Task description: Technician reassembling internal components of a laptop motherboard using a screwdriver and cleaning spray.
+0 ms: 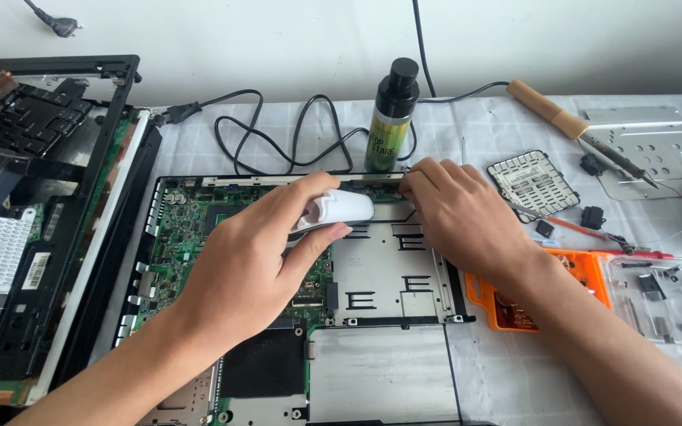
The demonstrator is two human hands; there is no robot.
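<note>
We see the surface point(515, 118) covered with a white checked cloth and set against a plain white wall point(278, 39). In the middle lies an opened black laptop base with a green circuit board and a grey metal plate point(392, 272). Our left hand point(258, 256) is closed around a small white rounded plastic piece point(345, 209), held just above the far edge of the laptop base. Our right hand point(455, 213) rests with bent fingers pressing on that same far edge, beside the white piece; we cannot tell whether it pinches anything.

Behind the hands stands a dark spray bottle with a yellow-green label and black cap point(392, 114), with a looped black power cable point(278, 130) near it. To the right lie a wooden-handled soldering iron point(574, 126), a black vented plastic cover point(532, 183) and an orange plastic parts tray point(546, 288). On the left sits another dismantled black laptop chassis point(33, 213).
</note>
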